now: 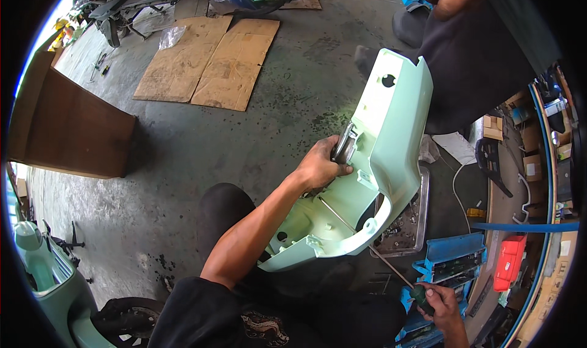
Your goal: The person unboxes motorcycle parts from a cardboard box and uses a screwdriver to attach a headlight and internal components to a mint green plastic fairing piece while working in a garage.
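1. Head view: I've got the mint-green scooter body panel (pixel 400 128) tilted above the floor (pixel 244 146), hollow face leftward, likely so its inside is reachable.
2. Left hand (pixel 323 163): fingers closed round a silver metal piece (pixel 346 142) at the panel's inner edge, probably bracing it; I can't tell its exact type.
3. Right hand (pixel 443 308): fingers wrapped on the green-handled screwdriver (pixel 420 298); long shaft crosses the panel's rim, tip contact unclear to me.
4. Blue toolbox (pixel 455 245), clear parts tray (pixel 423 192): right side, presumably for easy reach.
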The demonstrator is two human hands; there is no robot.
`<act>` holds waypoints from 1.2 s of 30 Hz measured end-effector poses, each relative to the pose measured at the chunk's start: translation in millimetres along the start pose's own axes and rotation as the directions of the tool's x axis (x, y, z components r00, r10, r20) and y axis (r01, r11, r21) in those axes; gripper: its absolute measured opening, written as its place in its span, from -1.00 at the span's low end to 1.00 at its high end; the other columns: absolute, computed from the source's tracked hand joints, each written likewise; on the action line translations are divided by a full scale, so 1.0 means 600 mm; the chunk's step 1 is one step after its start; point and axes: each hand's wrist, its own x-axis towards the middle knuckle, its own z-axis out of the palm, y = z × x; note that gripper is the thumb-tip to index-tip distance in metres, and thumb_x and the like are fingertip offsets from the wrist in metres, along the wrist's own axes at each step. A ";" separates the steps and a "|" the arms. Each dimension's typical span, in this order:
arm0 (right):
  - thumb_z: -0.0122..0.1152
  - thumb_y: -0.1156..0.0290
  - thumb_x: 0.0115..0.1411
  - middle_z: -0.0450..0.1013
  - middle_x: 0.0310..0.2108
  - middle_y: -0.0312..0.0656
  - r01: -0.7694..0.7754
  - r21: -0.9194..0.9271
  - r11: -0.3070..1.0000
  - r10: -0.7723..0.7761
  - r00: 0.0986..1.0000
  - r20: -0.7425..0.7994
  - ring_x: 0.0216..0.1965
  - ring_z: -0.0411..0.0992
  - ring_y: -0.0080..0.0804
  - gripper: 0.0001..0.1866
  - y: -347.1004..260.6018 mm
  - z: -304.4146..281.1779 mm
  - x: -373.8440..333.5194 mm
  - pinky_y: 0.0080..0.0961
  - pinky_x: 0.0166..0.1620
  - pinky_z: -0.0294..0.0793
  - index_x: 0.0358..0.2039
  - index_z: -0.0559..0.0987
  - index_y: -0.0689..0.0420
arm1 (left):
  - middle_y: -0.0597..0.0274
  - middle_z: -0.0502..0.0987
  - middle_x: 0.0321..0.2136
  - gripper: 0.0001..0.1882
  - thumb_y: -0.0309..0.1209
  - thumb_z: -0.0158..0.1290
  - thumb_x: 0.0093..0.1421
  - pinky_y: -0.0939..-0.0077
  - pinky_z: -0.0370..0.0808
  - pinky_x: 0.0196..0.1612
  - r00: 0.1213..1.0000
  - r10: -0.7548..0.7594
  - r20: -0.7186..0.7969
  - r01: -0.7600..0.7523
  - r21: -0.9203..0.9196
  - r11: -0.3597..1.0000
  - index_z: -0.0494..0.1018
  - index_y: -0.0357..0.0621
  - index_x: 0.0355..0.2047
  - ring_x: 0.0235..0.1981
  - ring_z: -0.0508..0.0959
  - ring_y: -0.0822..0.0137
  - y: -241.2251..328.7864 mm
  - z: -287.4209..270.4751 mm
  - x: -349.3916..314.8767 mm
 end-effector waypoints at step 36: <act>0.31 0.43 0.00 0.56 -0.39 0.01 0.482 -0.734 0.478 -0.791 0.600 -0.121 -0.37 0.54 -0.26 -0.54 -0.050 -0.042 0.030 -0.46 -0.20 0.47 -0.05 0.57 0.31 | 0.25 0.53 -0.33 -0.55 -0.51 0.33 -0.06 0.44 0.45 -0.13 0.956 -0.206 0.210 0.259 -0.273 0.927 0.46 -0.29 -0.14 -0.30 0.51 0.38 0.042 0.009 -0.029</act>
